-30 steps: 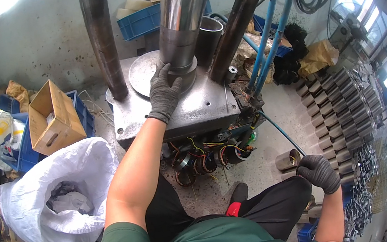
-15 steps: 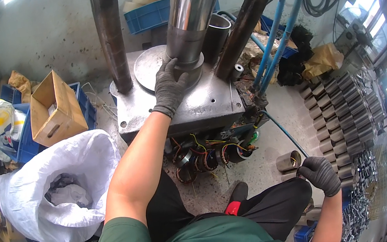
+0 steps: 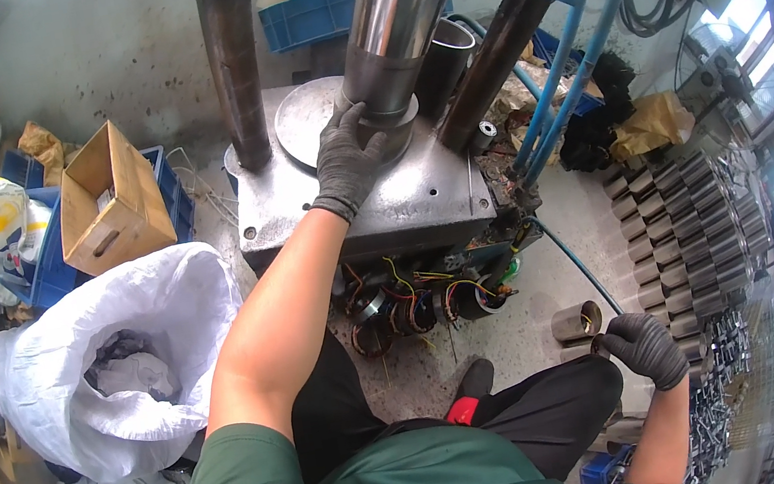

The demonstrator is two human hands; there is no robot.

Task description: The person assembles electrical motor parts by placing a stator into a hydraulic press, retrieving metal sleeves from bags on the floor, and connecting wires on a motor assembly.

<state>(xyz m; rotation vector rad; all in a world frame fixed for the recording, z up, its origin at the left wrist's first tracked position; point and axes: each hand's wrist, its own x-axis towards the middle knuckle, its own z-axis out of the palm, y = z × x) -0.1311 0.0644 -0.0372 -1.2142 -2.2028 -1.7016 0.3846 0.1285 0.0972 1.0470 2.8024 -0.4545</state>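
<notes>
My left hand (image 3: 346, 162), in a dark grey glove, reaches to the foot of a dull grey metal cylinder (image 3: 383, 78). Its fingers are apart and rest against the cylinder's near left side. Above the cylinder comes a shiny steel ram (image 3: 400, 2) of a blue-framed press. A round metal plate (image 3: 297, 119) lies beneath on the press bed (image 3: 373, 216). Low at the right, my right hand (image 3: 648, 353), gloved too, is closed round the end of a thin blue lever (image 3: 574, 259) that slants up to the machine; its grip end is hidden.
Dark steel columns (image 3: 236, 73) flank the ram, with a dark open tube (image 3: 447, 60) behind. Wound motor stators (image 3: 414, 317) sit under the bed. Stacked metal sleeves (image 3: 670, 238) line the right. A white sack (image 3: 55, 381) and a wooden box (image 3: 114, 209) stand at left.
The whole view has shifted slightly, so the press sits a little lower and further right. Both hands keep their places on the cylinder and the lever.
</notes>
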